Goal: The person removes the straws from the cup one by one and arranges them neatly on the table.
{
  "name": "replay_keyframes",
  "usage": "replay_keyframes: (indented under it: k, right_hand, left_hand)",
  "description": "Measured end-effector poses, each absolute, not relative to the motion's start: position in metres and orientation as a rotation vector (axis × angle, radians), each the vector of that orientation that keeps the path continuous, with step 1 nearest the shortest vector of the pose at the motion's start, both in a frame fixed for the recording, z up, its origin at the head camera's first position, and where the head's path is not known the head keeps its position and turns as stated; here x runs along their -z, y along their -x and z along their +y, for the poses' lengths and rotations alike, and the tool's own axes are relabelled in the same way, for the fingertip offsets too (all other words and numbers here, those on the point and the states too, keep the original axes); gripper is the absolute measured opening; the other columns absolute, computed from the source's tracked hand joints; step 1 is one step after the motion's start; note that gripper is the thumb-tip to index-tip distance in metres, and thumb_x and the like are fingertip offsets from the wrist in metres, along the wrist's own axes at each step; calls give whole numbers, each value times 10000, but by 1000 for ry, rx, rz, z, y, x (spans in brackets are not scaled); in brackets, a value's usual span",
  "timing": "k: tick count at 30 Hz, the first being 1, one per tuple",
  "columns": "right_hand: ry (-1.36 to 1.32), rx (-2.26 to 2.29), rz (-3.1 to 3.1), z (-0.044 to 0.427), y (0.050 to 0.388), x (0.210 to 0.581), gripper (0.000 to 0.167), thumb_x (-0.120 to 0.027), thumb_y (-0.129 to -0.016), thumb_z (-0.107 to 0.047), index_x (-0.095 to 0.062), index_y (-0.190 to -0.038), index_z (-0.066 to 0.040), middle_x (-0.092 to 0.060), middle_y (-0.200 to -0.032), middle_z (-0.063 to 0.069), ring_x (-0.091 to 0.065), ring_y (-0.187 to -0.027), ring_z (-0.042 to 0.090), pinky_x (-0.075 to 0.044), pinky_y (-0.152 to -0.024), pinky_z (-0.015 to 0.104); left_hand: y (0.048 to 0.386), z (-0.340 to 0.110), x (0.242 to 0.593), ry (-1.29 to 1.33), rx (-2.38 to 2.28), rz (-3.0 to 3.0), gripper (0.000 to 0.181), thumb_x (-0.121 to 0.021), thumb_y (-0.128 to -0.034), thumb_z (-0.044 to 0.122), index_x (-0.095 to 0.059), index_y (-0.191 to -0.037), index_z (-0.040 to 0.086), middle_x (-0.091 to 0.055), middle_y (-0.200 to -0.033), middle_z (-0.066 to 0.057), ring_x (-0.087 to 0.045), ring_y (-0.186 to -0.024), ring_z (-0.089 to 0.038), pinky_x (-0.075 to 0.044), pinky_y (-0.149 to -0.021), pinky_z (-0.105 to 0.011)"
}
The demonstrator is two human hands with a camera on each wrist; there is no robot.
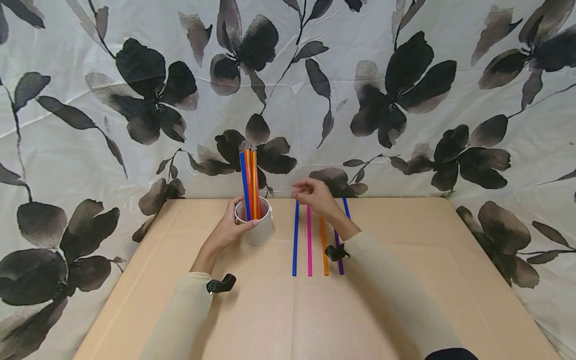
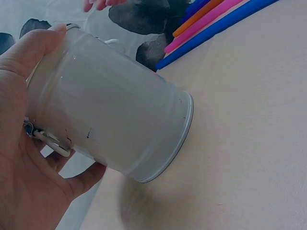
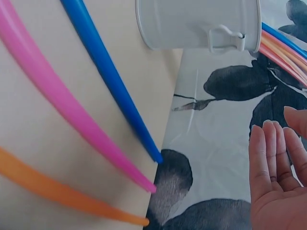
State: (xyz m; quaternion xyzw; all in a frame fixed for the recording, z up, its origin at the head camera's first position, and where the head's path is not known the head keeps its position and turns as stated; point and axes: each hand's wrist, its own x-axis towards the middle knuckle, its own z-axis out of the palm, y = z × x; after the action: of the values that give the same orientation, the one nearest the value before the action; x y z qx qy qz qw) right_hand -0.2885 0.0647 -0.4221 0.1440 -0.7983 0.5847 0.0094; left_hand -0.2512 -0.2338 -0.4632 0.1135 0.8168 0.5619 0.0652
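Note:
My left hand point(image 1: 227, 230) grips a small white pail point(image 1: 260, 235) around its side, thumb toward me. A bunch of straws point(image 1: 251, 185) in blue, orange and red stands in the pail, their tops above its rim. To the right lie a blue straw point(image 1: 295, 240), a pink straw point(image 1: 309, 245), an orange straw point(image 1: 324, 250) and a purple straw point(image 1: 340, 265), side by side. Another blue straw point(image 1: 346, 206) shows partly beyond my right forearm. Over the far ends of the row is my right hand point(image 1: 317, 197), fingers loosely bent, holding nothing; the right wrist view shows its palm point(image 3: 276, 206).
The tan tabletop point(image 1: 261, 315) ends just beyond the pail and the straws. Behind and around it hangs a white cloth point(image 1: 315, 135) with dark flowers. A dark band point(image 1: 221, 284) is on my left wrist, and another point(image 1: 337, 252) on my right.

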Motion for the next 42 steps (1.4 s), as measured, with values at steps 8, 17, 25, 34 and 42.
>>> replay_keyframes:
  k: [8,17,25,34,42]
  right_hand:
    - [-438,-1767,-2514,41,283,419,261,-733,-940,-110,-698,-1197,-83,-700,-1018,98,-702,-876,219,-602,-847,312]
    - [-414,-1767,-2521,17,281,422,261,-728,-943,-113,-691,-1201,-97,-693,-1025,78,-699,-879,199,-601,-838,294]
    - [-419,-1784,-2468,0,281,423,285,-740,-934,-111,-689,-1212,-76,-704,-1025,63,-694,-894,189,-597,-835,282]
    - [-454,-1799,-2407,-19,283,419,321,-740,-926,-82,-674,-1236,-25,-718,-1080,110,-703,-959,236,-597,-856,301]
    - [-415,-1834,-2383,-39,280,413,314,-739,-930,-89,-660,-1228,-29,-694,-1085,123,-707,-964,232,-598,-844,282]
  left_hand:
    - [248,-237,458,-338,-1680,2427,910,-765,-916,268,-146,-1579,188,-192,-1635,-184,-163,-1532,-424,-210,-1190,-645]
    - [227,-237,430,-374,-1676,2387,882,-754,-921,197,-161,-1570,115,-221,-1617,-214,-209,-1512,-447,-225,-1184,-651]
    - [223,-242,431,-382,-1674,2375,884,-754,-924,222,-157,-1569,127,-214,-1617,-220,-198,-1515,-444,-222,-1187,-648]
    - [233,-250,448,-409,-1698,2368,906,-775,-905,253,-167,-1569,159,-246,-1608,-188,-217,-1513,-408,-207,-1196,-649]
    - [220,-252,428,-437,-1673,2346,885,-755,-917,202,-159,-1565,110,-231,-1607,-223,-211,-1512,-431,-199,-1197,-653]
